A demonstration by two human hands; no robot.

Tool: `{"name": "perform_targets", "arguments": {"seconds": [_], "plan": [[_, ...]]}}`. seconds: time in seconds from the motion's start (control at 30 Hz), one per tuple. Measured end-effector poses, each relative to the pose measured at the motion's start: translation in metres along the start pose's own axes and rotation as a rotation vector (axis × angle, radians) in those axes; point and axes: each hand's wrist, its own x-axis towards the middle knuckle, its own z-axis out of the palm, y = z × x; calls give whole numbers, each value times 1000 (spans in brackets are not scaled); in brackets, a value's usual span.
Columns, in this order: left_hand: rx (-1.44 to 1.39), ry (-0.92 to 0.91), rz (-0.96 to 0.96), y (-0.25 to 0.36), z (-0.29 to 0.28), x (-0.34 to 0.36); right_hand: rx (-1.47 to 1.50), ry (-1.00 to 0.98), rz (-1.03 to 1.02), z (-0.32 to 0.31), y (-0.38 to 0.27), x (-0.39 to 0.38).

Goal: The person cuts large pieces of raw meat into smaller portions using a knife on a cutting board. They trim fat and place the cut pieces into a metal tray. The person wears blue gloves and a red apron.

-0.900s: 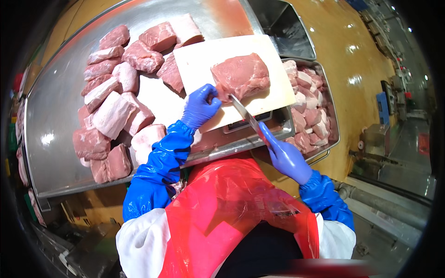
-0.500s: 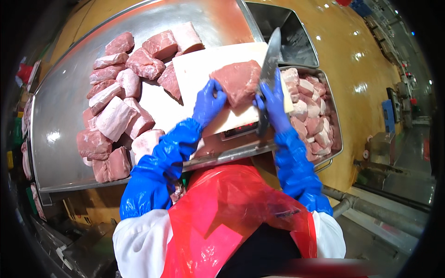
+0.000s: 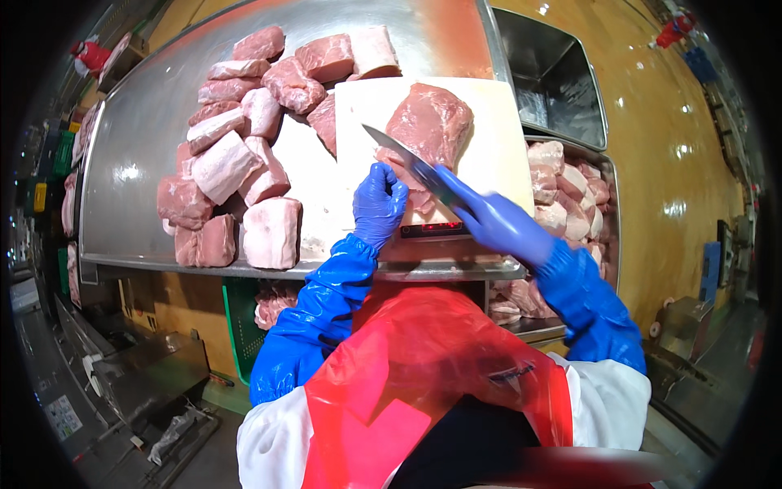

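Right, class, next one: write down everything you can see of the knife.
The knife has a long, grey, metallic-looking blade that narrows to a point. The gloved right hand grips it, hiding most of the handle. The blade slants over the near part of the meat slab on the white board, its tip pointing forward and to the left. Whether its edge touches the meat slab cannot be told.

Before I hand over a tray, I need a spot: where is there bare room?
The steel table is bare between its left edge and the meat pile. A smaller patch shows on the cutting board, right of its meat slab. Crowded: the board's near side, with the left hand, right hand and knife.
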Motion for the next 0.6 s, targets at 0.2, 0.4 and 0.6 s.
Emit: {"name": "perform_targets", "arguments": {"seconds": [0.2, 0.4, 0.6], "plan": [[107, 1, 38, -2, -8, -6, -178, -198, 13, -66, -19, -50], [305, -38, 216, -6, -4, -5, 74, -25, 74, -9, -39, 99], [305, -9, 217, -3, 0, -3, -273, -156, -56, -28, -17, 34]]}}
